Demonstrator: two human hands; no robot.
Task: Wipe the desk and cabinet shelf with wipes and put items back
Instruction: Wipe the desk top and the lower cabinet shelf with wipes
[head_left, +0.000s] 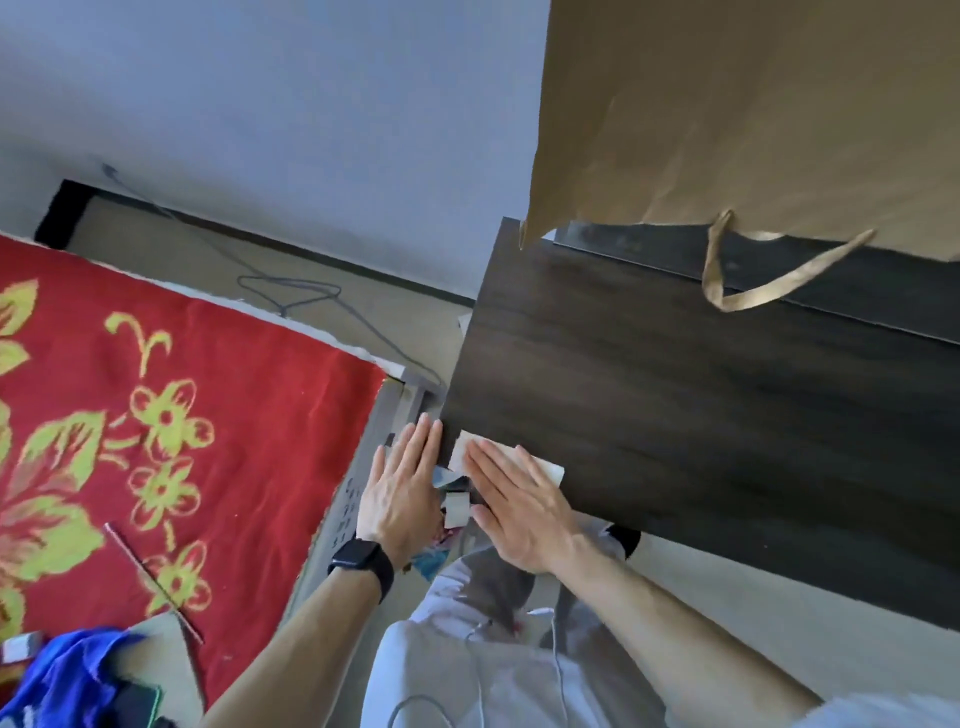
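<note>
- Wipe (544, 466) — pale and folded, lying flat on the dark wood desk (701, 441) close to its corner, with both ends showing from under the right hand (519, 512).
- Right hand: fingers straight and together, palm down, pressing the wipe against the desk top.
- Left hand (400, 493): fingers straight and slightly spread, holding nothing. The fingertips reach the desk's corner edge, just beside the wipe. Whether they press on the edge cannot be told.
- Black watch (362, 561) on the left wrist.
- Small pale object (457, 512) between the two hands, below the desk edge — too unclear to identify.
- Grey clothing (467, 675) of the person fills the lower middle, with a thin white cord (558, 670) running over it.
- Brown paper bag (753, 114) at upper right, at the far side of the desk. Its handle (769, 288) hangs in a loop over the desk top.
- Red blanket (208, 415) with yellow flowers to the left, well apart from the desk.
- Grey cable (291, 291) on the floor by the wall.
- Blue cloth (72, 675) at lower left.
</note>
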